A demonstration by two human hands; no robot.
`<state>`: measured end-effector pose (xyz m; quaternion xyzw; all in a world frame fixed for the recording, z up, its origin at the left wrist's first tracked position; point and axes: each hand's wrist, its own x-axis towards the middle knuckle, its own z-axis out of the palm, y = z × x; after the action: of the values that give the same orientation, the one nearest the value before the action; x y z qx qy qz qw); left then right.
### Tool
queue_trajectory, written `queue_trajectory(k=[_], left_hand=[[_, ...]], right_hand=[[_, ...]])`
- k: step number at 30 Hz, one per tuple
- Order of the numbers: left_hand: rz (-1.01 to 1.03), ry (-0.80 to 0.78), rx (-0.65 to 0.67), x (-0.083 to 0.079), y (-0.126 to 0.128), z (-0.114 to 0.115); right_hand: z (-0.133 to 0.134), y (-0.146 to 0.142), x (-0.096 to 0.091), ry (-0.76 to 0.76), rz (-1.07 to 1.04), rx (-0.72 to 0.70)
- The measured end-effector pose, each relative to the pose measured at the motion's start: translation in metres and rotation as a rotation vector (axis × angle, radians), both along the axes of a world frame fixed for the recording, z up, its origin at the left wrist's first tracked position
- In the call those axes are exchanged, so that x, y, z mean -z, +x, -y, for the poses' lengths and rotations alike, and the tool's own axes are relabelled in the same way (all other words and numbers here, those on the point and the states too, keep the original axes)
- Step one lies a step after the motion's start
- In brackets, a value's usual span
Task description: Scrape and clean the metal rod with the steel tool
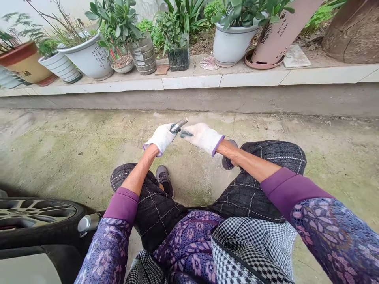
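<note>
My left hand point(163, 136), in a white knit glove with a purple cuff edge, is closed around a short silver metal rod or tube point(181, 124). Its shiny end sticks out up and to the right; the lower end is hidden in the glove. Close by on the right is my right hand point(203, 135), gloved the same way, with grey-coated fingers stretched toward the rod. Nothing shows in that hand, and whether its fingertips touch the rod I cannot tell. Both hands are in front of my knees, above the concrete ground point(97, 146).
A tiled ledge point(192, 81) runs across the back, bearing potted plants, among them a white pot point(233, 45) and a tilted pink planter point(276, 35). At lower left are a car wheel point(38, 215) and a silver-topped container point(88, 223).
</note>
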<state>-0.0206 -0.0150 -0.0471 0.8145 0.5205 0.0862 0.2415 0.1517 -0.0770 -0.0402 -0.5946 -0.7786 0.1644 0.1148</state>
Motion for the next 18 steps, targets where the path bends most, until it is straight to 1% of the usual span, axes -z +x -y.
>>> queue_trajectory(k=[2,4,6,7,9,11,15,16,18], left_hand=[[-0.231,0.082,0.020,-0.001,0.003,-0.001],[-0.472,0.119,0.058,-0.001,0.006,-0.001],[-0.623,0.119,0.135,0.002,0.008,0.000],[-0.649,0.120,0.187,0.003,0.009,0.001],[-0.629,0.125,0.273,0.005,0.008,0.003],[-0.529,0.122,0.295,0.005,0.007,0.004],[-0.243,0.094,0.225,0.002,0.002,0.005],[-0.170,0.095,0.202,0.001,0.001,0.005],[-0.060,0.092,0.141,0.001,-0.001,0.002]], right_hand=[[0.005,-0.001,-0.006,-0.023,0.082,-0.035],[0.005,0.001,-0.012,-0.049,0.154,-0.054],[0.000,0.007,-0.016,-0.054,0.201,-0.039],[-0.004,0.011,-0.016,-0.048,0.203,-0.017],[-0.013,0.020,-0.013,-0.029,0.148,0.041],[-0.021,0.027,-0.007,-0.015,0.023,0.083],[-0.028,0.028,0.006,-0.061,-0.243,0.127],[-0.027,0.026,0.009,-0.084,-0.271,0.139],[-0.024,0.018,0.012,-0.109,-0.260,0.138]])
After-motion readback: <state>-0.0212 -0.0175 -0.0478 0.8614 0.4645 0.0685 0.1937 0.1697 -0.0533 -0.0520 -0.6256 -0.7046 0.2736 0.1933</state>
